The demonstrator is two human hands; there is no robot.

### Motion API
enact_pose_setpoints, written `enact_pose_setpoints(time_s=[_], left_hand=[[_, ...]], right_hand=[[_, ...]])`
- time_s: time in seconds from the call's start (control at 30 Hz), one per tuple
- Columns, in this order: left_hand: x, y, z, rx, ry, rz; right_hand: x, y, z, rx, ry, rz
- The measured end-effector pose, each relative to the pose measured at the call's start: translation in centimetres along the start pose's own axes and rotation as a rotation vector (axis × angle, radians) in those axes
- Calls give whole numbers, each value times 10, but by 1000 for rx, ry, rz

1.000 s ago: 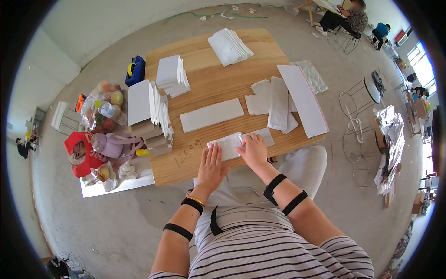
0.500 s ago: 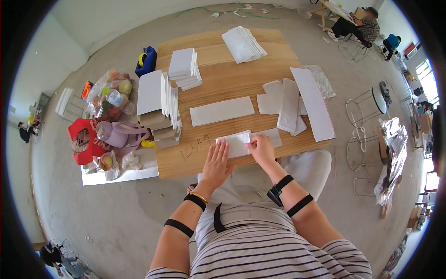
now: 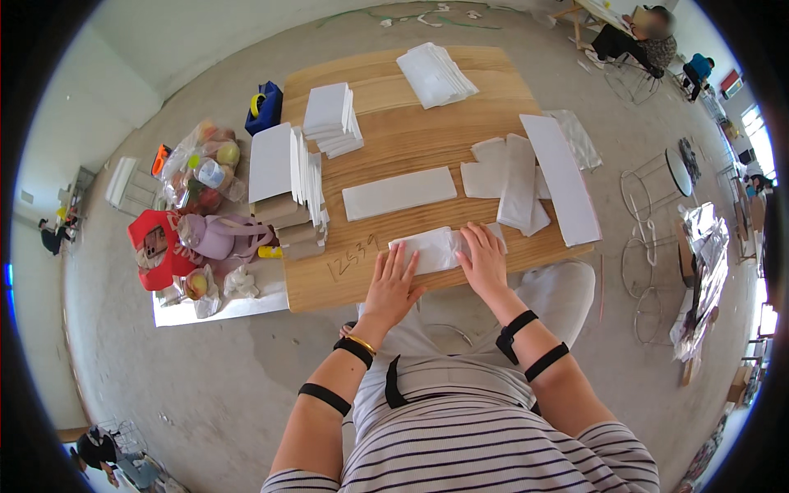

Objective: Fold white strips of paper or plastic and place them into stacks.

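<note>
A flat white packet in a thin, filmy sleeve lies along the near edge of the wooden table. My left hand rests on its left end, fingers stretched out. Over its right end lies my right hand, palm down with the fingers extended; a pale strip of sleeve pokes out beyond them. Just past my hands is a long white flat box or folded card. Several loose translucent sleeves overlap to the right, beside a long white board.
Stacks of white folded cards and smaller white boxes stand at the left, near a blue tape dispenser. White sleeves are piled at the far edge. A fruit bag, red bag and lilac bottle sit left of the table.
My right hand has gone from pinching the sleeve's end to lying flat on it. My left hand stays on the left end. The whole view has shifted slightly.
</note>
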State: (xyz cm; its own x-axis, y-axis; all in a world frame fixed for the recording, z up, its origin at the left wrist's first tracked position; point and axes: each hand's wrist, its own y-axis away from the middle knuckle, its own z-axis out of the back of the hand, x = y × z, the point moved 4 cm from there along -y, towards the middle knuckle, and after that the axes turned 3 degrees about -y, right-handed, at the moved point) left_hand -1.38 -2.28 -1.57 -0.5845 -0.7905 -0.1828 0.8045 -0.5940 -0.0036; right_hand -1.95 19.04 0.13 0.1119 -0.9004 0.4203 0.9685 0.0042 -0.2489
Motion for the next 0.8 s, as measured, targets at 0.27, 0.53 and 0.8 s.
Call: enact_pose_setpoints(time_s=[0.27,0.53,0.8], left_hand=[[-2,-13,13,-80,12,28],[16,-27,25,-158,289,68],[28,-31,31,-50,307,94]], right_hand=[[-20,5,-10,89,77,34],[23,-12,5,199,-165,210],[25,-41,-8,430,-70,391]])
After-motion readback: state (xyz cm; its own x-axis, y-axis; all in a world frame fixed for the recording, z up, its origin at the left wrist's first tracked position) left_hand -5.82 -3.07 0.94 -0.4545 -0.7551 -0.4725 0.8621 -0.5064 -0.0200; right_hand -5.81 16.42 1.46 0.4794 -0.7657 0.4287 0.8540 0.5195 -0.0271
